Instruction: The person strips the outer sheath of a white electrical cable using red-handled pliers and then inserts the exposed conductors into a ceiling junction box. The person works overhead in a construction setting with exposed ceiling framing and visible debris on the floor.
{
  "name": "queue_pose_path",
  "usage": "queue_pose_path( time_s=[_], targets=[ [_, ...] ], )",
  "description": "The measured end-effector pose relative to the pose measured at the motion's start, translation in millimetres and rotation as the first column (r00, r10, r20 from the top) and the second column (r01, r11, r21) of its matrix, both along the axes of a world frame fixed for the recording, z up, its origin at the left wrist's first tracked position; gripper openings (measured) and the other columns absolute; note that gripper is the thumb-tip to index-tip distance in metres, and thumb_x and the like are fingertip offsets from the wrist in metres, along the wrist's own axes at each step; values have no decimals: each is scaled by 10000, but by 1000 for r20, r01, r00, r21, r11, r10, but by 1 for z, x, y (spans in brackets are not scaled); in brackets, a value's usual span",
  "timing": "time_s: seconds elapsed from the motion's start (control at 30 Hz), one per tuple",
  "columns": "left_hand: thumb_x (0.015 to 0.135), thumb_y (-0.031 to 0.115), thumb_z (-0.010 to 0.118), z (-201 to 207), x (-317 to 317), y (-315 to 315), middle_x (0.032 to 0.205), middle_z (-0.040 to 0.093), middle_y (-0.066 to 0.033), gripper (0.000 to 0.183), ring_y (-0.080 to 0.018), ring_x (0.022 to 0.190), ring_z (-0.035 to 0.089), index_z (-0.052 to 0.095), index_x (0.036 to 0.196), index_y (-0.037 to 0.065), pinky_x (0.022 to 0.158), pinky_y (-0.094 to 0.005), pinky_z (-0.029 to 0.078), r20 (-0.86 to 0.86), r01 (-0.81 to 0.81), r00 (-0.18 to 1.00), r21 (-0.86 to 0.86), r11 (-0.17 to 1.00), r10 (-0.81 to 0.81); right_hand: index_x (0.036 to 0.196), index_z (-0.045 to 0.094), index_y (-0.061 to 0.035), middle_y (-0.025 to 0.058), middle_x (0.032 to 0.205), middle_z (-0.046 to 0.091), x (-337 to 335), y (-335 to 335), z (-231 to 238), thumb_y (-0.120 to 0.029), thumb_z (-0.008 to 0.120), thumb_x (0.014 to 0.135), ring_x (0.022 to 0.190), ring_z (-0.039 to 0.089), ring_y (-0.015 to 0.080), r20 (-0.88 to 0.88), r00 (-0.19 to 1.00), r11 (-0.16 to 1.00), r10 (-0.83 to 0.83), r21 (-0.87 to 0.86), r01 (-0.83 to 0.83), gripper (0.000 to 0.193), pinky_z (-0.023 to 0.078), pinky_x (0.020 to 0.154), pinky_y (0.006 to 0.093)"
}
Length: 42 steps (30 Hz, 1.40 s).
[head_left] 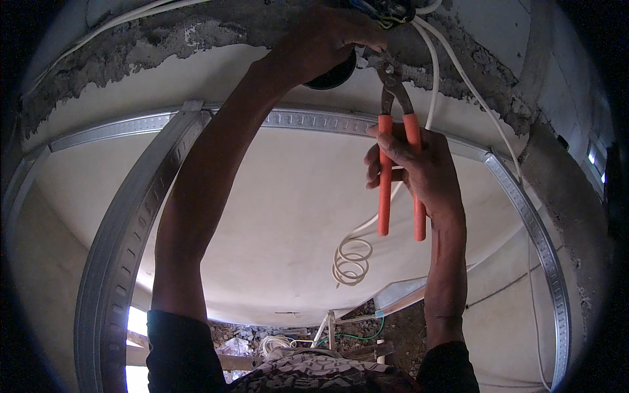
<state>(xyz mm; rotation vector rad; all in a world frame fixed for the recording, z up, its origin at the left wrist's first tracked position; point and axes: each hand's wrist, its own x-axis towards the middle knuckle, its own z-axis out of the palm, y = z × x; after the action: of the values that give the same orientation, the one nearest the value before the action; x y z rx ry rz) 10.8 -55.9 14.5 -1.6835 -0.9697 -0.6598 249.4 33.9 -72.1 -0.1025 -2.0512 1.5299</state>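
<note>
My right hand [426, 164] is closed round a pair of pliers [385, 190] with orange handles and dark, worn metal jaws. The jaws point up, and the handles stand apart. Just beyond the jaw tips, my left hand [321, 39] reaches up with its fingers pressed together. Whatever those fingers pinch is too small and dark to make out. Above them, a bundle of thin coloured wires [386, 12] hangs at the rough wall. Partly hidden under my left hand is a round black object [334, 75].
Metal channel framing [141, 216] crosses at left, behind my arms and at right [534, 249]. White cables [458, 65] run down from the wires; one ends in a loose coil [352, 262]. Below lie rubble [406, 334] and a cable roll [275, 344].
</note>
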Motion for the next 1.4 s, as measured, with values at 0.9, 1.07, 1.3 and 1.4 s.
queue_pose_path(
  time_s=[0.9,1.07,1.3,1.4],
  targets=[
    [762,-102,665,-3,15,-4,1074,723,-103,333,-267,1005,696,750,1025,83,923,-365,562,17,84,996,-10,996,-84,1170,579,86,186,853,682,-9,3,-20,-259,655,962,767,718,282,-186,870,777,457,-392,-492,410,637,723,472],
    [779,-94,650,-1,17,0,1070,725,-103,320,-275,993,697,749,1025,85,909,-368,563,2,109,994,-29,994,-109,1254,549,116,214,918,700,11,2,-43,-220,663,956,788,725,314,-14,937,897,350,-283,-340,464,626,755,468],
    [785,-98,657,-8,17,3,1022,730,-103,322,-279,975,700,733,1041,82,886,-385,565,34,102,994,20,995,-103,1287,556,103,128,938,689,80,28,-98,-184,706,922,845,716,256,0,999,977,-32,-212,32,488,626,766,399],
    [779,-96,669,-8,21,2,1012,733,-96,311,-280,968,701,727,1034,73,876,-384,566,-15,90,996,73,993,-89,1285,557,103,123,930,683,106,27,-97,-194,707,919,851,715,252,13,999,966,-31,-256,33,494,624,786,396]
  ],
)
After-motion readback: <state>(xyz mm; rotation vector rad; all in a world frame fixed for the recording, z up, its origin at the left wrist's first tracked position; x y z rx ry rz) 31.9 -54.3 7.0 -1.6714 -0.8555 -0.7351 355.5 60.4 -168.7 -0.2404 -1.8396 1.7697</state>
